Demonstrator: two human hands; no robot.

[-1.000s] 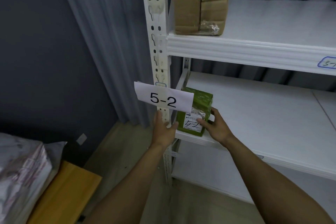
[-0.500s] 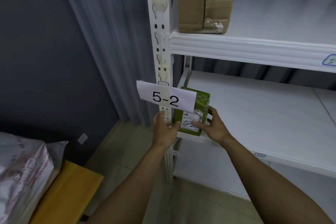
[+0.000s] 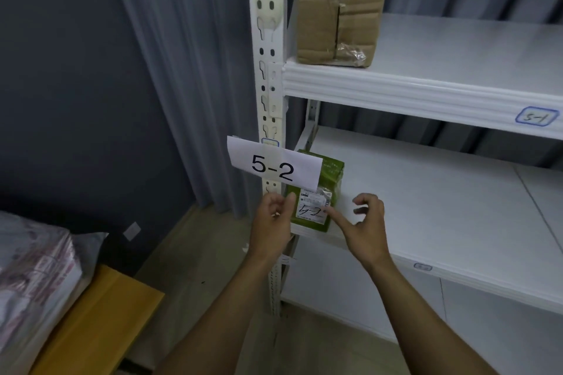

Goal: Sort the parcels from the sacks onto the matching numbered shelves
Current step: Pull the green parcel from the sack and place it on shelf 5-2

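A green parcel [image 3: 330,175] with a white label handwritten "5-2" stands upright at the left end of the middle white shelf [image 3: 426,207]. A paper sign reading "5-2" [image 3: 274,166] hangs on the shelf's upright post, covering the parcel's top left corner. My left hand [image 3: 272,228] is at the parcel's left edge, fingers loosely curled, thumb up against that edge. My right hand [image 3: 364,225] is just right of the parcel; its index finger points at the label's lower right corner, and the other fingers are loosely bent, holding nothing.
A taped cardboard box [image 3: 338,9] stands on the upper shelf [image 3: 457,49], whose front edge carries a "5-1" tag [image 3: 537,116]. At the lower left a sack of parcels [image 3: 33,268] lies on a wooden surface [image 3: 94,323]. Grey curtains [image 3: 189,70] hang behind the rack.
My right hand has let go of the green parcel and drawn back to the right. The left hand has loosened beside it. The parcel stays standing on the shelf.
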